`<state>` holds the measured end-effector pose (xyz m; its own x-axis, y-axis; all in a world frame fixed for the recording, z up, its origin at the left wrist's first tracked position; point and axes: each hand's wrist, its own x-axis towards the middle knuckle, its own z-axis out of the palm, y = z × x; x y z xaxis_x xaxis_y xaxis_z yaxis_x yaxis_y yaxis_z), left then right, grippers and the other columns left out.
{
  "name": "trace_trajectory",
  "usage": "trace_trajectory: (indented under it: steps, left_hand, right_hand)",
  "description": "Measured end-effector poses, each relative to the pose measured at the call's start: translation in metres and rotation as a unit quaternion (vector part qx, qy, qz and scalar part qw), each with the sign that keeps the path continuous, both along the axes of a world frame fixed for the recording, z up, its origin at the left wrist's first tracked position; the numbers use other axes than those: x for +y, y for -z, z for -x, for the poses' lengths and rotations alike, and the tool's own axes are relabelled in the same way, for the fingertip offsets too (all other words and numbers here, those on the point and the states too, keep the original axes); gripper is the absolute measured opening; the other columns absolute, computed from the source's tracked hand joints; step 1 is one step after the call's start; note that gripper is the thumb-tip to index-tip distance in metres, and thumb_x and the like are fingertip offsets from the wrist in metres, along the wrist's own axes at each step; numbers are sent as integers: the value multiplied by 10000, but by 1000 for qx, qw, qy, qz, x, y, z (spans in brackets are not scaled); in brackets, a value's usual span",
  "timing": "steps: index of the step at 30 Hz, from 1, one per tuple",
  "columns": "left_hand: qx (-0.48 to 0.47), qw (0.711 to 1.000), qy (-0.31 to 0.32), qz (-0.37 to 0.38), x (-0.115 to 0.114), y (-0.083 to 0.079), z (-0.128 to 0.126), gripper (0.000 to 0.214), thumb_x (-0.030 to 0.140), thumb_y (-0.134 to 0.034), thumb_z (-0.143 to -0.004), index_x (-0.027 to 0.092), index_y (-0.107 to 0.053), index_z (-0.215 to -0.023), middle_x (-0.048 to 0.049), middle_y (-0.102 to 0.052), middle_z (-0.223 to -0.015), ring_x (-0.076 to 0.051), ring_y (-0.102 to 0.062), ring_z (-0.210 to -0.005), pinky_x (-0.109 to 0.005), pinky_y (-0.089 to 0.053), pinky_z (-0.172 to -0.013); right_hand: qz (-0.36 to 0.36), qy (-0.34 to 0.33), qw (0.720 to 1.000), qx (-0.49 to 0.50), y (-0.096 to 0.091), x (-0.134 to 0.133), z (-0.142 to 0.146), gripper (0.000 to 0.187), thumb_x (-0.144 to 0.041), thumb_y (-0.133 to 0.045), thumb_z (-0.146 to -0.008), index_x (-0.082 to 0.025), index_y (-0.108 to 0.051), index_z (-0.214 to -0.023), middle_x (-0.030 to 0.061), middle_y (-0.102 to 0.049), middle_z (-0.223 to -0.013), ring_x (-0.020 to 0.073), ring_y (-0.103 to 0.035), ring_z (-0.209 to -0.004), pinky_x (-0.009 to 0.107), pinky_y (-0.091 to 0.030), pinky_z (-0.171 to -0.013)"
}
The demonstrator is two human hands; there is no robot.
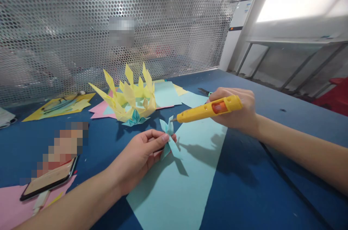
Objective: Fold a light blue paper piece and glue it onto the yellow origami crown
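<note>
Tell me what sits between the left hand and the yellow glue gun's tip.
In the head view, a light-blue paper flower, pinched by the left hand, its top near the glue gun.

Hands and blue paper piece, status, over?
Left hand pinching blue folded paper. Right hand gripping yellow tool, tip beside the paper. Yellow crown beyond, not blocking.

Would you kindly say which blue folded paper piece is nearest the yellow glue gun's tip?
The light-blue folded paper piece in the left hand; the turquoise one sits by the yellow paper crown.
</note>
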<state>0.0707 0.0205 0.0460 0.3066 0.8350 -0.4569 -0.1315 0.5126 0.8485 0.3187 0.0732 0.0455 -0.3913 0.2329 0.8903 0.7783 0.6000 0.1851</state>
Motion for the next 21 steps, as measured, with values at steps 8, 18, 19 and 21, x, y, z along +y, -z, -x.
trace_trajectory:
  steps: [8,18,19,21]
  left_hand:
    - [-2,1000,-8,3,1,1,-1,129,184,-650,-851,151,-606,-734,-84,-737,-891,-112,-663,-763,-210,-517,-760]
    - [0,1000,-1,5,2,3,-1,109,212,-677,-832,149,-613,-771,-67,-727,-823,-111,-654,-730,-217,-514,-750]
    - [0,1000,-2,4,2,3,-1,111,210,-672,-836,148,-613,-765,-71,-728,-831,-111,-655,-737,-214,-513,-752]
    - [-1,1000,-3,1,2,2,-1,119,201,-664,-842,148,-611,-749,-77,-732,-865,-109,-657,-758,-208,-511,-762]
  right_hand:
    - [-7,-59,997,-39,-4,-3,-1,114,-160,-545,-723,-225,-499,-643,-56,-573,-499,87,-492,-409,205,-379,-428]
    - [-25,-76,996,-44,-7,-5,2,122,-112,-494,-709,-226,-496,-665,-53,-553,-486,95,-492,-399,211,-359,-417]
    - [-30,-73,996,-39,-7,-5,1,119,-117,-510,-705,-227,-495,-663,-53,-550,-486,96,-484,-396,212,-359,-416]
    - [-37,-63,997,-28,-6,-2,0,127,-125,-553,-691,-228,-488,-658,-56,-547,-485,95,-472,-393,212,-358,-415]
